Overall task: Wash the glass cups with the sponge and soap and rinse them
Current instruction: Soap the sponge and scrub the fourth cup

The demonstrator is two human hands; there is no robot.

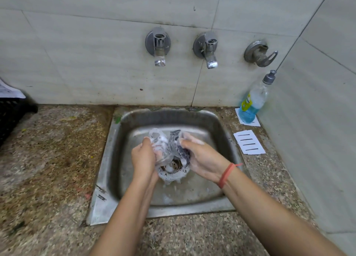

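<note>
Over the steel sink (217,124) my left hand (143,157) grips a soapy glass cup (160,145), tilted with its mouth up and away from me. My right hand (200,157) holds a dark grey sponge (178,146) against the cup's right side. White foam covers the cup, the sponge and my fingers. More foam lies around the drain (173,168) right below my hands. A bottle of blue dish soap (252,101) leans in the wall corner at the sink's back right.
Two taps (159,49) (209,51) and a valve (260,56) stick out of the tiled wall above the sink. A black crate (9,116) sits at the far left on the speckled stone counter (54,159). A white slotted card (249,142) lies right of the sink.
</note>
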